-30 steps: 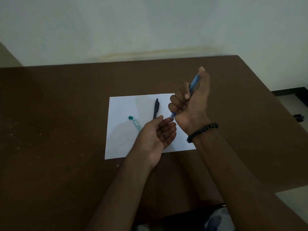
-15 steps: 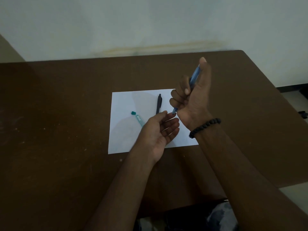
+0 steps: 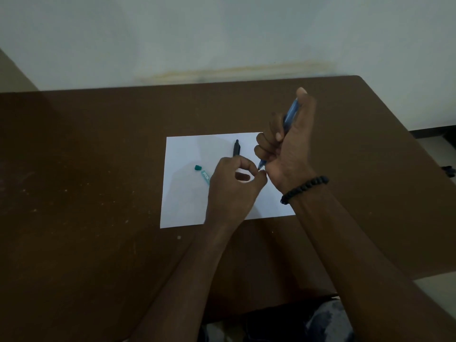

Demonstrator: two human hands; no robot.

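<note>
From the head view, the right hand [image 3: 288, 154] gripped the blue pen [image 3: 291, 112] in a closed fist above the right edge of the paper [image 3: 187, 198] at the middle of the bench [image 3: 98, 169]. The pen's long axis slanted, top toward the bench's far edge and tip down toward the left hand [image 3: 232, 191]. That hand was nearer the tip. Its fingers [image 3: 263, 173] were pinched narrow just below it; whether they touched it I could not tell. A black pen [image 3: 236, 149] lay on the paper.
</note>
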